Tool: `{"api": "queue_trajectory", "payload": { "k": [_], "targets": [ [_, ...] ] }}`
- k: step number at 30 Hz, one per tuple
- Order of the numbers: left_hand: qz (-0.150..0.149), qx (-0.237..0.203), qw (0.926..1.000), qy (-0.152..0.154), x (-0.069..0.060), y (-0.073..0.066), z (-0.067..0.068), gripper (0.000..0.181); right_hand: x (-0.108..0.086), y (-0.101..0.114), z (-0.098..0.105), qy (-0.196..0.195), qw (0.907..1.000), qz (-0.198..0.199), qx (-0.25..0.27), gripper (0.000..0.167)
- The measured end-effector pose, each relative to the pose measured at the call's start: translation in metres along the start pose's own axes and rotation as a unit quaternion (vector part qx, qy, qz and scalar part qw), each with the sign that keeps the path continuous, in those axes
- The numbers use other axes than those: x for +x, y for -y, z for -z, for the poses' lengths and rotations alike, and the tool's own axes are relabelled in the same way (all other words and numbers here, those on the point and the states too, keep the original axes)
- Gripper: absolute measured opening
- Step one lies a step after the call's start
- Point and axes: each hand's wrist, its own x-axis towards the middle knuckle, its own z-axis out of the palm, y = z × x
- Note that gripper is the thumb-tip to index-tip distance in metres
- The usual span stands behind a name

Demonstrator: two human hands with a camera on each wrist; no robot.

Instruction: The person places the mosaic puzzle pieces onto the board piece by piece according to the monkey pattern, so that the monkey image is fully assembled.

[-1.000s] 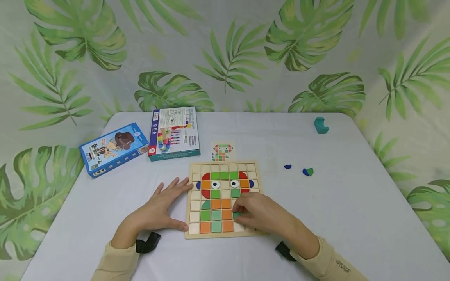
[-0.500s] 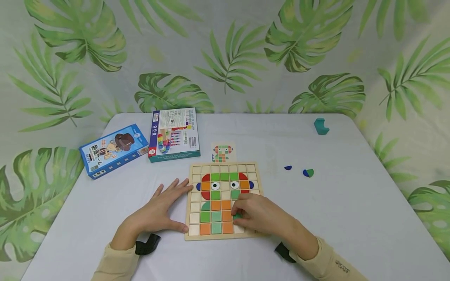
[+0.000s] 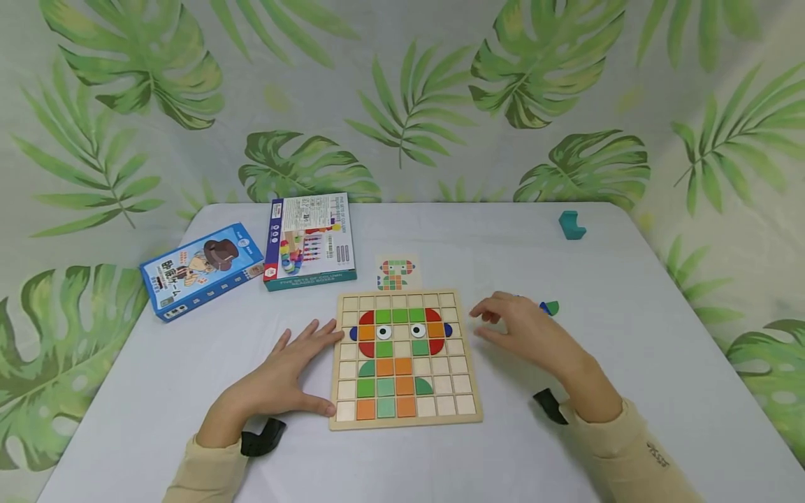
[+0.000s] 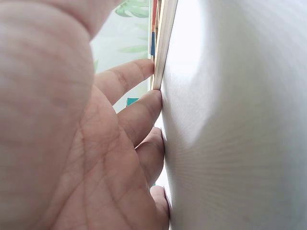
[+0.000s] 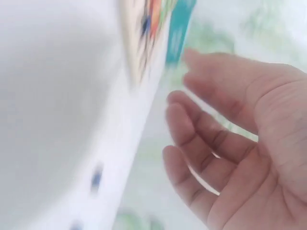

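A wooden grid board [image 3: 465, 405] lies on the table, with coloured tiles forming a figure with two round eyes. My left hand [image 3: 283, 377] rests at its left edge, thumb and index fingertip touching the frame, fingers spread. In the left wrist view, the fingers [image 4: 139, 117] are extended against the board's side. A green quarter-round tile [image 3: 423, 385] sits in a square right of the orange column. Off the board's right side hovers my right hand [image 3: 531, 339], fingers loosely bent. The right wrist view shows a gap between thumb and fingers [image 5: 180, 127], holding nothing.
Beyond the board lies a pattern card [image 3: 399, 272]. Two boxes, one blue [image 3: 201, 269] and one white and teal [image 3: 311, 241], stand at the back left. Small blue [image 3: 544, 307] and green pieces [image 3: 553, 307] lie past my right hand. A teal block [image 3: 571, 225] is far right.
My right hand has left the green quarter-round tile in its square and moved right and away, off the board, toward the loose pieces. My left hand keeps its place.
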Motion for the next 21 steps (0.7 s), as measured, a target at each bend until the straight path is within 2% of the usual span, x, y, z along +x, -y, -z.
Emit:
{"api": "queue_trajectory", "payload": {
  "k": [4,9,13,17,21],
  "targets": [
    [0.001,0.001,1.0000,0.000,0.000,0.000,0.001,0.117,-0.009,-0.046,0.023,-0.007,0.9985,-0.055,-0.005,0.030],
    [0.001,0.005,1.0000,0.001,0.000,-0.001,0.001,0.117,-0.026,-0.089,0.035,0.025,0.9918,-0.124,0.017,0.041],
    [0.003,0.008,1.0000,0.001,0.000,0.000,0.002,0.117,-0.032,-0.105,0.033,0.035,0.9905,-0.131,0.026,0.042],
    [0.003,0.009,1.0000,-0.001,0.001,0.001,0.001,0.117,-0.033,-0.110,0.031,0.028,0.9926,-0.117,0.015,0.037],
    [0.001,0.006,1.0000,-0.001,0.001,0.001,0.001,0.117,-0.033,-0.112,0.030,0.028,0.9915,-0.127,0.006,0.033]
  ]
}}
